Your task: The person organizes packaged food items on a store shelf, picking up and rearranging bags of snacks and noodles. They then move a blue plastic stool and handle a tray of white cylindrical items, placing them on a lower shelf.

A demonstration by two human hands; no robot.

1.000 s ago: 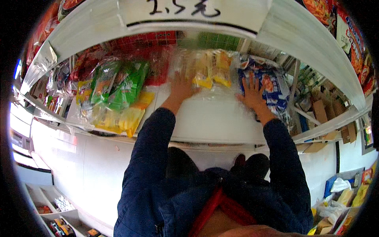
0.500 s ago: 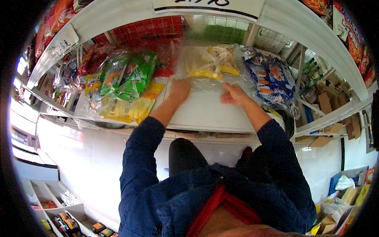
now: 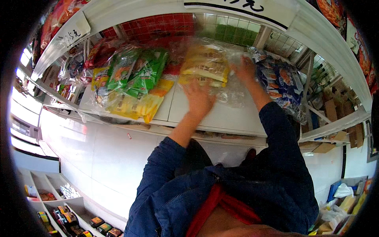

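Observation:
A clear plastic bag (image 3: 236, 100) of yellow snack packets (image 3: 205, 63) lies on the white shelf (image 3: 181, 112) in front of me. My left hand (image 3: 199, 98) rests on the front edge of the packets, palm down with its fingers spread. At the bag's right side is my right hand (image 3: 246, 71), touching the loose clear plastic; its thumb and fingers look apart, though blurred. Left of the bag sit green packets (image 3: 148, 73) and yellow packets (image 3: 136, 106) in clear wrap. To its right lies a wrapped bundle of blue packets (image 3: 282, 79).
Red packets (image 3: 100, 55) lie at the back left of the shelf. A white upper shelf edge with a price card (image 3: 244, 10) hangs over the far side. Cardboard boxes (image 3: 331, 110) stand on the right. Behind me are a divided bin (image 3: 81, 211) and a pile of packages (image 3: 343, 201).
My left hand has moved right onto the front of the yellow packets. My right hand has gone farther back to the bag's side. The yellow packets lie flatter and closer together.

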